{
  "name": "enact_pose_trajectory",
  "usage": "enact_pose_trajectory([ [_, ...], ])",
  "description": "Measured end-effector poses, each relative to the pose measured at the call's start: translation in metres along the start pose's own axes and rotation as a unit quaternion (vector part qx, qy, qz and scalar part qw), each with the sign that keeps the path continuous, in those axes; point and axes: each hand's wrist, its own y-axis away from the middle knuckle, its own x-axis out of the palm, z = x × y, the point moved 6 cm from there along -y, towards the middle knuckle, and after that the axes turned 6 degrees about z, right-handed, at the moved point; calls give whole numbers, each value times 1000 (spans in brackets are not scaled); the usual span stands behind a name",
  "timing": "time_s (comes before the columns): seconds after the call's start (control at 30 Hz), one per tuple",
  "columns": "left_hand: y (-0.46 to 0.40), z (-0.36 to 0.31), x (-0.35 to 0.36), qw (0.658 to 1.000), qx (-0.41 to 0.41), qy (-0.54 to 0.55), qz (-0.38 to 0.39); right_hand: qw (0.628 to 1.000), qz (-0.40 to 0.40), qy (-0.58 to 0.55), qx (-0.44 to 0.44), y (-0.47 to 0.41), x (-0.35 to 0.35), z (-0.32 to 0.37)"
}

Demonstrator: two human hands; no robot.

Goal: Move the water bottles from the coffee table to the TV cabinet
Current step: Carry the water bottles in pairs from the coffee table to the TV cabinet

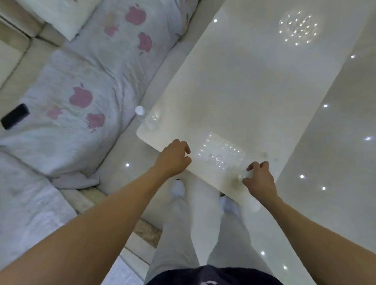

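A clear water bottle point(147, 117) with a white cap stands at the near left corner of the glossy white coffee table point(255, 81). A second clear bottle point(241, 176) stands near the table's near right corner, and my right hand point(258, 179) is closed around its top. My left hand point(172, 159) hovers over the near edge of the table with its fingers loosely curled and nothing in it, well short of the capped bottle. The TV cabinet is out of view.
A sofa with a white cover printed with pink apples point(79, 97) runs along the left, close to the table. A black remote point(14, 116) lies on it. Shiny white floor point(345, 157) lies to the right. My legs stand at the table's near end.
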Motion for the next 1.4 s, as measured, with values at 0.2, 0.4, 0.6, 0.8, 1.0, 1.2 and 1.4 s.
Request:
enact_pose_trajectory([
  [0.2, -30, 73, -90, 994, -12, -63, -86, 999, -10, -35, -5, -8, 1, 107],
  [0.4, -96, 130, -136, 992, -10, -98, -82, 997, -28, -72, -31, -32, 25, 175],
  [0.6, -151, 147, -106, 996, -21, -86, 6, 993, -48, -103, -40, -53, 43, 201],
  [0.8, -156, 134, -95, 967, 77, -239, -31, 990, -72, -121, -20, -52, 39, 196],
  [1.0, -122, 72, -106, 972, 114, -207, -10, 989, -94, -116, 4, -24, 3, 183],
  [1.2, -54, -36, -103, 944, 218, -249, 6, 983, -136, -126, 11, 32, -59, 144],
  [1.4, 19, -164, -60, 906, 298, -299, 4, 969, -198, -150, 15, 106, -113, 69],
])
